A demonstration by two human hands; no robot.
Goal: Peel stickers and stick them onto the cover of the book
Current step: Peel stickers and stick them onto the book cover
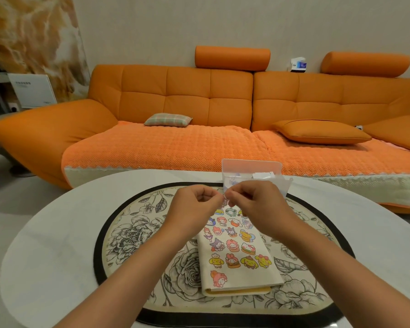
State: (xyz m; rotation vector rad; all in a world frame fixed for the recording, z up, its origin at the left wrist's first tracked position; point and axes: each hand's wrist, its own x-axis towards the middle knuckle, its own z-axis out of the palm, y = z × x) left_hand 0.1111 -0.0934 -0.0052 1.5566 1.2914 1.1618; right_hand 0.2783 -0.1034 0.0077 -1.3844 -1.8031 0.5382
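Orange sofa [175,95] is filling the background along a pale wall, with a plaid cushion [168,119] lying on its seat and an orange cushion [322,132] lying further to the right. In front of it a white round table [52,233] is carrying an oval mat [133,233] printed with flowers and edged in black.

The book [240,284] is lying closed near the middle of the mat, its cream cover facing up and its far end passing under the hands. Cartoon stickers [232,245] are sitting in loose rows over most of the cover.

Both forearms are reaching in from the near edge, and the hands are meeting above the far end of the book. The left grip [197,204] is curling its fingers inward, pinching with thumb and forefinger. The right grip [256,202] is doing the same from the other side. Between the two sets of fingertips a small pale sticker [225,200] is being pinched; whether its backing is on or off is too small to tell.

Just beyond the hands, a clear box [251,166] is standing at the far edge of the mat, holding paper bits.
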